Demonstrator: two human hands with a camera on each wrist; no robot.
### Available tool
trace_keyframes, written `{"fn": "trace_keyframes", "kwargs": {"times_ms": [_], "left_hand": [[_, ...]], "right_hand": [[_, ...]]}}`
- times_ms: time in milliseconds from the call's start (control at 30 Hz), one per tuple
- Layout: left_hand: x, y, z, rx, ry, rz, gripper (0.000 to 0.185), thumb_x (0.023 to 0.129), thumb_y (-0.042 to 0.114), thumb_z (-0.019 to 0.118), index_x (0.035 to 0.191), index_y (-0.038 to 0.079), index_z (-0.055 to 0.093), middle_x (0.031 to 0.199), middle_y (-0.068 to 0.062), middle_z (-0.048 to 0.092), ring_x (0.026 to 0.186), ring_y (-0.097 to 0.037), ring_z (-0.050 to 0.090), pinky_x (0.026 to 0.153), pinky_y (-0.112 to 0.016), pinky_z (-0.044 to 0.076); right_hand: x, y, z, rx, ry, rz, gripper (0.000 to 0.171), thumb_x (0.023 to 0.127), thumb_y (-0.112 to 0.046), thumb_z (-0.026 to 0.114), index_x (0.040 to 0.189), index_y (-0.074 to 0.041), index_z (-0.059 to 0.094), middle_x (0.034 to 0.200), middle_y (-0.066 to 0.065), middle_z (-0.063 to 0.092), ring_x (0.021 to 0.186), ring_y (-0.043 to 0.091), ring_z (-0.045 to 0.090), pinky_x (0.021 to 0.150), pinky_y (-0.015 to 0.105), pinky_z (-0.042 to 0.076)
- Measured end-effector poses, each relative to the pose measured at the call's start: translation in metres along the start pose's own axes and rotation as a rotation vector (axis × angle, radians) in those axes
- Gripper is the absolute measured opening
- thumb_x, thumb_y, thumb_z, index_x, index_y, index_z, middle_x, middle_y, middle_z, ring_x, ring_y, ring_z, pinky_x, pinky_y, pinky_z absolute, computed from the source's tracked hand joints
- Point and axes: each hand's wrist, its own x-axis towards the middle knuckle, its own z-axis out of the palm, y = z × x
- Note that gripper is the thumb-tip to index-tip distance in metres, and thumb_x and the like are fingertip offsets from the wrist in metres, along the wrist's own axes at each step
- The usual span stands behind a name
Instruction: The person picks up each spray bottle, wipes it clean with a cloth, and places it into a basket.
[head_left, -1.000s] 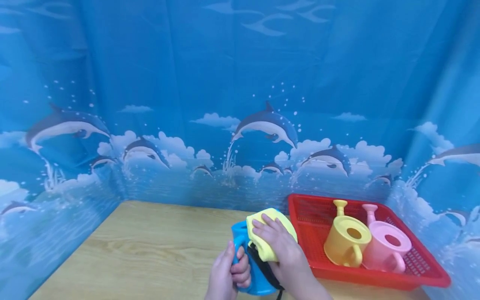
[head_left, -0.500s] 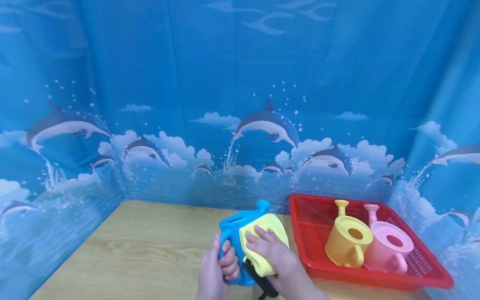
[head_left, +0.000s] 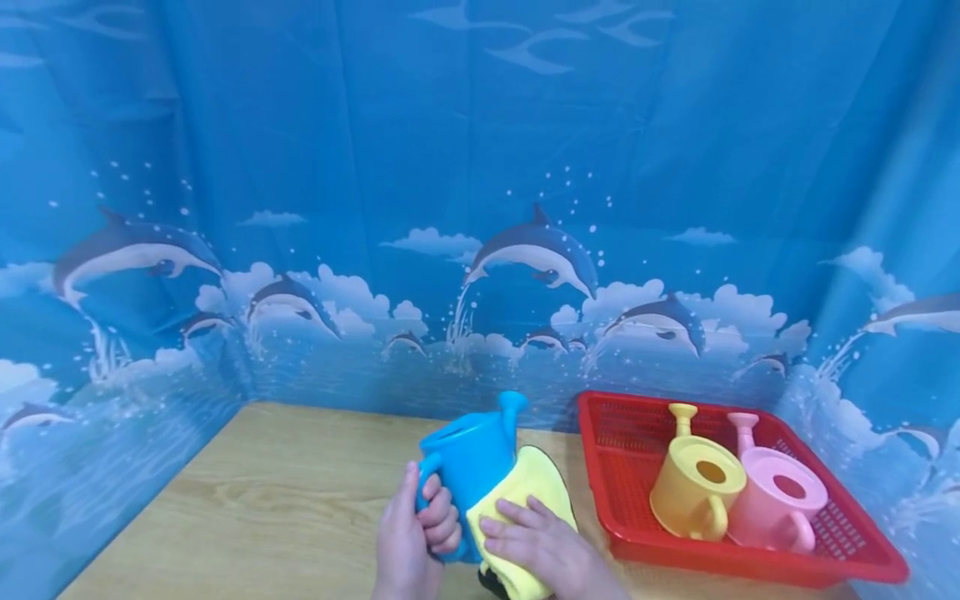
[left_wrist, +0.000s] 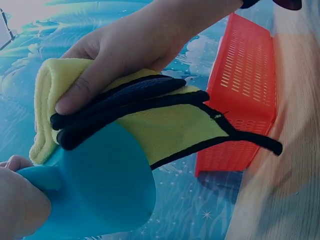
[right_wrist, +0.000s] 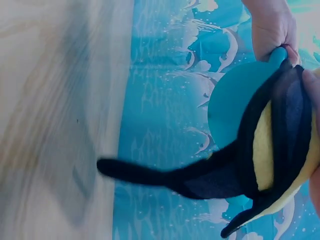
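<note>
We see a smooth plastic blue watering can point(head_left: 471, 454), a soft yellow cloth point(head_left: 525, 508), a perforated plastic red basket point(head_left: 750, 560), and a wood-grain counter point(head_left: 262, 500).

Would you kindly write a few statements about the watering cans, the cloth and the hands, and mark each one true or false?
1. The left hand grips the handle of the blue watering can. True.
2. The right hand presses a yellow cloth against the blue can. True.
3. The red basket holds three watering cans. False: it holds two, the yellow watering can and the pink watering can.
4. The blue can stands inside the basket. False: it is held over the wooden table, left of the basket.
5. The cloth has a dark edge. True, as the wrist views show.
</note>
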Motion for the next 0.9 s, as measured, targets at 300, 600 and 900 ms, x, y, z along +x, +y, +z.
{"fn": "trace_keyframes", "kwargs": {"times_ms": [300,600,900], "left_hand": [[-0.002,0.003,0.002,0.008,-0.022,-0.011,0.046,0.107,0.038,0.012,0.074,0.023,0.041,0.056,0.009,0.021,0.046,-0.008,0.012,0.047,-0.028,0.003],[-0.002,-0.003,0.001,0.028,-0.046,-0.02,0.048,0.107,0.035,0.008,0.072,0.023,0.038,0.056,0.004,0.014,0.045,-0.009,0.01,0.046,-0.03,0.001],[-0.002,-0.015,0.011,0.177,0.074,-0.082,0.043,0.107,0.035,0.013,0.07,0.019,0.028,0.054,0.007,0.016,0.043,-0.007,0.012,0.042,-0.028,0.006]], "right_hand": [[0.0,0.003,-0.002,-0.019,-0.004,-0.052,0.05,0.102,-0.042,0.04,0.125,-0.001,0.057,0.14,0.009,0.054,0.142,0.022,0.037,0.12,0.03,0.02],[0.005,0.01,-0.002,0.068,-0.012,-0.007,0.046,0.091,-0.024,0.067,0.126,0.003,0.052,0.137,0.012,0.055,0.141,0.022,0.037,0.119,0.028,0.022],[0.02,0.011,-0.003,0.026,0.232,0.285,0.035,0.097,-0.025,0.056,0.125,-0.003,0.057,0.133,0.008,0.06,0.134,0.018,0.048,0.114,0.025,0.029]]}}
